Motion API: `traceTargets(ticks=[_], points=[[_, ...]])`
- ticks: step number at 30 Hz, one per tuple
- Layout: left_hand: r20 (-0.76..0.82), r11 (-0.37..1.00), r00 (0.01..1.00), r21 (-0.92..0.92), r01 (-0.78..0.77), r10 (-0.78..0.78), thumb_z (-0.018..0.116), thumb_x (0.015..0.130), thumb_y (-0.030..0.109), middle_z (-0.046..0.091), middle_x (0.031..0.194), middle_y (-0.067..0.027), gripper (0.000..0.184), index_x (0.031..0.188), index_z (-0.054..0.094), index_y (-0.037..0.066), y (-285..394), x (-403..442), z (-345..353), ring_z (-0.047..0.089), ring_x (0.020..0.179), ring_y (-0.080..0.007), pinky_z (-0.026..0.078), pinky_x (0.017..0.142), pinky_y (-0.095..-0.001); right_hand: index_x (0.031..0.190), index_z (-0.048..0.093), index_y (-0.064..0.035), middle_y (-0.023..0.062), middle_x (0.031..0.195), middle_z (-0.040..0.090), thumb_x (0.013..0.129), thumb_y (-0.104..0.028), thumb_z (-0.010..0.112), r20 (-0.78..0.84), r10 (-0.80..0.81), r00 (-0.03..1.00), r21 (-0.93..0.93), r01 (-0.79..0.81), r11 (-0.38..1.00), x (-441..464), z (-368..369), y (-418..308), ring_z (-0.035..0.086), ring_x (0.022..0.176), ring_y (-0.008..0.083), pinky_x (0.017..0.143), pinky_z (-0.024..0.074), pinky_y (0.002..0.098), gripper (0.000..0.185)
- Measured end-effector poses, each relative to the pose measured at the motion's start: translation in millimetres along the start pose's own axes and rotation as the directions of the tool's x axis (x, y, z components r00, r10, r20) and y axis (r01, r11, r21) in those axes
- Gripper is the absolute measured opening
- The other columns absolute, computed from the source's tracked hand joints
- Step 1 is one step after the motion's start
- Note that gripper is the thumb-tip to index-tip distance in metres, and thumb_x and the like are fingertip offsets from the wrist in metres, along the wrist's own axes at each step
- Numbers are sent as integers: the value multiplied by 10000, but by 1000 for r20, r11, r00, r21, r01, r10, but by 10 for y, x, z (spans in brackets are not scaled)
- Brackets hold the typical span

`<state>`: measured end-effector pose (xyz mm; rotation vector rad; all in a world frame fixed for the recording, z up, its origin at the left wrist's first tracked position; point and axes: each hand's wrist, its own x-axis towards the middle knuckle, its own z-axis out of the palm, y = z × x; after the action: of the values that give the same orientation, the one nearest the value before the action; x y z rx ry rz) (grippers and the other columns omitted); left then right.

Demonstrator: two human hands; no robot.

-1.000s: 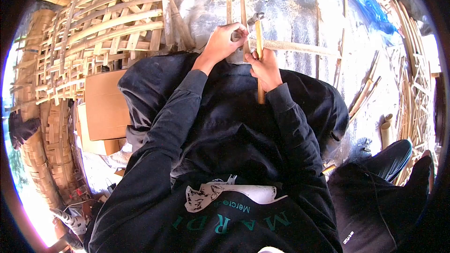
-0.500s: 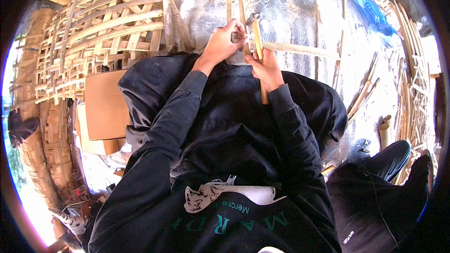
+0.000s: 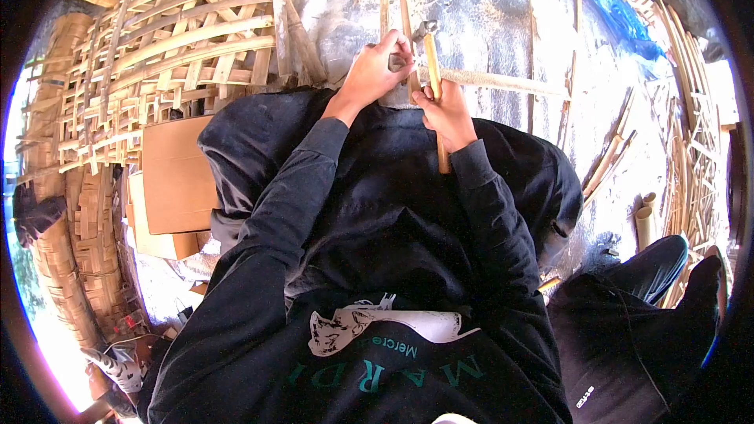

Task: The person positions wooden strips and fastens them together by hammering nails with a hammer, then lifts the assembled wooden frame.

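My right hand (image 3: 448,115) is wrapped around the wooden handle of a hammer (image 3: 433,63). The hammer stands head up, and the lower end of its handle reaches over my lap. Just left of its metal head, my left hand (image 3: 377,71) is closed, with thumb and fingers curled together. Whatever it pinches is too small or hidden to name. Two narrow bamboo strips (image 3: 404,0) run away from me past the left hand. A pale flat strip (image 3: 503,82) lies crosswise and extends to the right behind the hammer.
A woven bamboo lattice (image 3: 188,39) stands at left, above a cardboard box (image 3: 179,177). Blue plastic (image 3: 620,16) and bundled bamboo strips (image 3: 691,110) lie at right. Another person's dark-clothed leg (image 3: 620,330) is at lower right. Silvery sheeting (image 3: 487,16) covers the ground.
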<state>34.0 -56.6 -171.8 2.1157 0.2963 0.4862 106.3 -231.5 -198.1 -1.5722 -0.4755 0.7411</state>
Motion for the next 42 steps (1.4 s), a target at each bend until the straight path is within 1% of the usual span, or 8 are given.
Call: traceTargets(ticks=[11, 13, 26, 28, 30, 31, 37, 42], points=[[-18, 1000, 1000, 18, -25, 25, 800, 885, 167, 763, 975, -75, 301, 1055, 564, 93, -41, -6, 26, 775, 1028, -262, 591, 893, -397, 1106, 474, -60, -21, 870, 443, 989, -13, 690, 84, 57, 995, 35, -61, 998, -45, -23, -105, 392, 557, 32, 436, 320, 230, 250], [-13, 1000, 1000, 29, -5, 6, 800, 884, 166, 765, 980, -73, 300, 1053, 563, 94, -24, -7, 21, 774, 1034, -260, 591, 895, -398, 1040, 493, -46, -5, 713, 481, 950, -102, 763, 85, 51, 995, -13, -51, 999, -18, -38, -67, 479, 488, 88, 419, 384, 294, 290], [-3, 1000, 1000, 31, -1, 1, 818, 876, 172, 781, 995, -74, 316, 1040, 562, 86, -16, -8, 15, 774, 1030, -257, 596, 903, -395, 869, 566, 8, 61, 710, 554, 920, -192, 817, -49, -158, 986, -224, 143, 964, 23, -199, -50, 534, 611, 149, 560, 441, 352, 324], [2, 999, 1000, 38, 7, -7, 820, 878, 169, 781, 994, -78, 321, 1042, 558, 85, -13, -6, 8, 775, 1022, -256, 598, 895, -395, 884, 569, 21, 84, 720, 558, 936, -216, 804, -52, -80, 995, -269, 64, 961, -56, -227, -208, 549, 640, 175, 588, 451, 372, 338], [9, 999, 1000, 45, 16, -16, 822, 880, 167, 781, 992, -82, 326, 1045, 553, 83, -24, -11, 9, 777, 1014, -255, 600, 887, -395, 896, 528, -25, -34, 628, 445, 1016, -192, 726, -29, -241, 970, -406, 209, 889, -82, -247, -251, 419, 464, 55, 416, 310, 273, 285], [4, 999, 1000, 39, 2, -2, 821, 883, 160, 780, 991, -86, 328, 1049, 548, 84, -33, -8, 15, 779, 1011, -255, 603, 878, -392, 898, 572, 40, 155, 691, 556, 981, -227, 748, -25, -187, 982, -434, 158, 887, -116, -285, -324, 554, 600, 293, 605, 450, 430, 330], [-20, 999, 999, 16, -33, 33, 811, 884, 125, 772, 969, -89, 330, 1063, 537, 82, -76, -10, 51, 783, 983, -256, 608, 842, -385, 854, 572, 35, 258, 734, 617, 972, -161, 721, -12, -345, 938, -536, 285, 794, -320, -261, -467, 622, 703, 471, 619, 457, 502, 273], [-27, 998, 997, 13, -66, 66, 803, 877, 97, 767, 948, -88, 341, 1081, 530, 84, -83, -10, 48, 782, 959, -269, 605, 812, -387, 902, 571, 28, 264, 727, 609, 982, -123, 684, 18, -334, 943, -581, 282, 764, -504, -243, -632, 614, 699, 491, 606, 455, 511, 205]])
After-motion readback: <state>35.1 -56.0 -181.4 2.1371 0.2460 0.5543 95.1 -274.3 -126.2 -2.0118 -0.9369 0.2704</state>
